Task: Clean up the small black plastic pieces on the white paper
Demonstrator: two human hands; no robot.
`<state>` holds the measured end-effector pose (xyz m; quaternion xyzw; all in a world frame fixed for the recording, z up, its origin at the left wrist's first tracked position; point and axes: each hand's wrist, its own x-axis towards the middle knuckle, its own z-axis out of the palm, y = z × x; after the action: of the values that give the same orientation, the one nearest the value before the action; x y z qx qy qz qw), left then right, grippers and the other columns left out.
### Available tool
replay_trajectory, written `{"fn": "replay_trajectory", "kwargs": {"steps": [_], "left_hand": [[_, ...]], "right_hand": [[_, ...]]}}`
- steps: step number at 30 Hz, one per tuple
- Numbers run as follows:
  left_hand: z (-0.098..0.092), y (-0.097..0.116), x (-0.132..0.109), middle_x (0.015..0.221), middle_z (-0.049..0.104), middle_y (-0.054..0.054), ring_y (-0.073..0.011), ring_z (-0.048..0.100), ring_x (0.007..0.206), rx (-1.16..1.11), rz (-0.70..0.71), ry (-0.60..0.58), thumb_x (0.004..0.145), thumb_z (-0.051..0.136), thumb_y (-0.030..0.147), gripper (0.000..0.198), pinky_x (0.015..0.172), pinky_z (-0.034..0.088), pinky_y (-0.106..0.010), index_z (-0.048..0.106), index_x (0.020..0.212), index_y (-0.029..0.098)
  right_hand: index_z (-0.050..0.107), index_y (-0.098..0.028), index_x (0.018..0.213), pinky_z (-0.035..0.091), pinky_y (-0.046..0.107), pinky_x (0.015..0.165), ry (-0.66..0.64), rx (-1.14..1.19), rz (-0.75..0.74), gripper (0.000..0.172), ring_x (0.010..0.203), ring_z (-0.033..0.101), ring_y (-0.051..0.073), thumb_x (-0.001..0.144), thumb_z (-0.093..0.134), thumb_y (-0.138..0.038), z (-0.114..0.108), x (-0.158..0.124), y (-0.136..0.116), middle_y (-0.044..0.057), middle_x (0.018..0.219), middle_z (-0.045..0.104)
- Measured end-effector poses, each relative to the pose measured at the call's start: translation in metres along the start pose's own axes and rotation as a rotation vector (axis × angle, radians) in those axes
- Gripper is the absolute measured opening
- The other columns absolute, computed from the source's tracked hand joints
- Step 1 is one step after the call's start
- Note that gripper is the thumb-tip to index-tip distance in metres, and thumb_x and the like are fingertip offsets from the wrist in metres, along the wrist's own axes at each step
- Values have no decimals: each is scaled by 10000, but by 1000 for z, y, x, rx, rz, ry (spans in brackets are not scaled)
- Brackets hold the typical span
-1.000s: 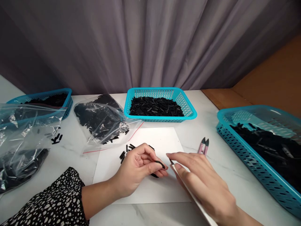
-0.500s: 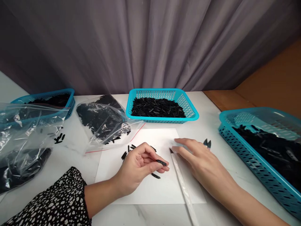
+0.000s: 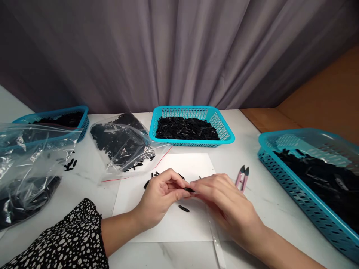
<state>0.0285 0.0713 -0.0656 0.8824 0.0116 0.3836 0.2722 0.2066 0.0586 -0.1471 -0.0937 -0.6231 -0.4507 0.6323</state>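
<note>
My left hand (image 3: 159, 200) is closed in a pinch on a small, slim black piece with a pointed end (image 3: 189, 189), above a white sheet of paper (image 3: 165, 229). The fingertips of my right hand (image 3: 234, 209) meet that piece at its right end, pinched together. Another black piece (image 3: 184, 208) lies on the paper just below, and several more lie partly hidden behind my left hand. A white-handled, slender tool (image 3: 217, 246) rests under my right hand, which covers its middle. Pink-handled thread snips (image 3: 242, 177) lie beyond my right hand.
Blue plastic baskets of black pieces stand at the back middle (image 3: 193, 142), the right (image 3: 297, 198) and the back left (image 3: 84, 123). A clear zip bag of black pieces (image 3: 123, 145) lies left of the paper; another bag (image 3: 30, 194) is at far left. A grey curtain (image 3: 168, 52) hangs behind.
My right hand has moved left and down from above the tool, and its fingers have closed in at the black piece held by my left hand. More of the snips now shows.
</note>
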Motion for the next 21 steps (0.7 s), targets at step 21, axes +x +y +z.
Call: {"fn": "replay_trajectory", "kwargs": {"steps": [21], "left_hand": [[-5, -4, 1, 820, 651, -23, -115, 660, 786, 268, 35, 123, 741, 768, 181, 239, 749, 558, -200, 592, 888, 113]], "right_hand": [[616, -187, 877, 434, 159, 638, 24, 355, 498, 90, 722, 576, 37, 943, 559, -204, 12, 1, -4, -50, 807, 629]]}}
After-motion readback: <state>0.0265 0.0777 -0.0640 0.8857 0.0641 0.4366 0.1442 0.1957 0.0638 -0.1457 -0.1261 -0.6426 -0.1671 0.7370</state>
